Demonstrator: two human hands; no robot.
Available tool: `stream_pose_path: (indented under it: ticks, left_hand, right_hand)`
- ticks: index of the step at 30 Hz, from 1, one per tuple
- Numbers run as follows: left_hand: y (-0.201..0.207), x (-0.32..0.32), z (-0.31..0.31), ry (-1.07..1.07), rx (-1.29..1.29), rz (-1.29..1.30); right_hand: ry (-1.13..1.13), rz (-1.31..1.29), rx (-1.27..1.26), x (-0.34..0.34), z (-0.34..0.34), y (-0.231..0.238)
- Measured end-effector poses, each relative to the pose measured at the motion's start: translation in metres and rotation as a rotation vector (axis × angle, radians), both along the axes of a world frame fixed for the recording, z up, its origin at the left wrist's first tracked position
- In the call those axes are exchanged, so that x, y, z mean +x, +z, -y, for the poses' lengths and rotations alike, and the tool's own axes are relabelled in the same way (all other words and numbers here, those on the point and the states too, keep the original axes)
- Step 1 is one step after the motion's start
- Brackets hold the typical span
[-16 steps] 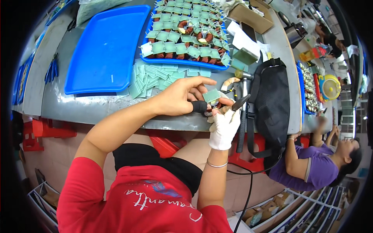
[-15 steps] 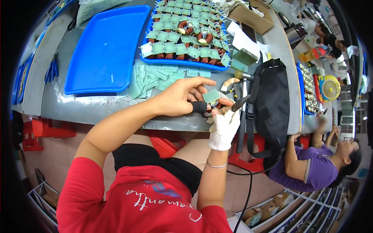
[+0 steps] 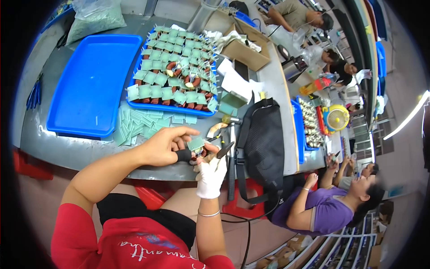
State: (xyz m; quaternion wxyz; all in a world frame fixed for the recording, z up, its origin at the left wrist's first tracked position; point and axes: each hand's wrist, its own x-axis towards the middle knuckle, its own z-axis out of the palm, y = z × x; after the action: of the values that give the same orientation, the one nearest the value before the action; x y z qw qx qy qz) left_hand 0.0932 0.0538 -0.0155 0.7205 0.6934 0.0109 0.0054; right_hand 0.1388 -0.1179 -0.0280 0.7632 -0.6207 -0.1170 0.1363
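My left hand (image 3: 163, 145), bare with a black sleeve on one finger, pinches a small copper-wound toroid coil (image 3: 197, 154). A pale green square plate (image 3: 195, 143) sits on top of the coil. From the right, my right hand (image 3: 210, 177), in a white glove with some fingertips bare, meets the coil with its thumb and fingers. The same hand grips a dark pointed tool (image 3: 225, 150), seemingly pliers, its tip pointing up and right. Fingers hide most of the coil and the tool's handles.
Loose green plates (image 3: 141, 123) lie between an empty blue tray (image 3: 85, 85) and a blue tray (image 3: 165, 107) full of plate-topped coils. To the right are a hammer (image 3: 232, 157), a black bag (image 3: 264, 139) and a cardboard box (image 3: 246, 54). A person in purple (image 3: 329, 208) sits at the right.
The view has swung, so the table and hands appear further left and lower. Both hands keep their hold on the coil with little visible change. The person in purple has raised their hands.
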Motion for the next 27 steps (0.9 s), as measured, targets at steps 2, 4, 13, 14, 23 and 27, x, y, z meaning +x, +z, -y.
stream_pose_path:
  ticks: [2,4,13,14,23,27]
  left_hand:
    - [0.001,-0.001,-0.001,-0.013,0.028,-0.013]
    - [-0.002,0.0,-0.002,-0.019,-0.014,0.003]
    - [0.008,0.009,-0.001,-0.062,-0.155,-0.028]
    - [0.009,0.008,-0.001,-0.041,-0.161,-0.042]
    - [-0.012,0.009,-0.003,-0.02,-0.231,0.035]
    - [-0.009,0.007,-0.004,-0.023,-0.161,-0.012]
  right_hand:
    - [0.016,-0.011,-0.056,-0.003,0.002,0.008]
    - [0.021,-0.018,-0.086,-0.002,0.002,0.011]
    - [-0.068,0.2,-0.016,0.0,0.001,-0.003]
    - [-0.068,0.201,-0.008,-0.003,0.0,-0.002]
    - [-0.083,0.347,-0.196,-0.012,-0.001,-0.005]
    - [-0.065,0.384,-0.199,-0.021,-0.009,0.008]
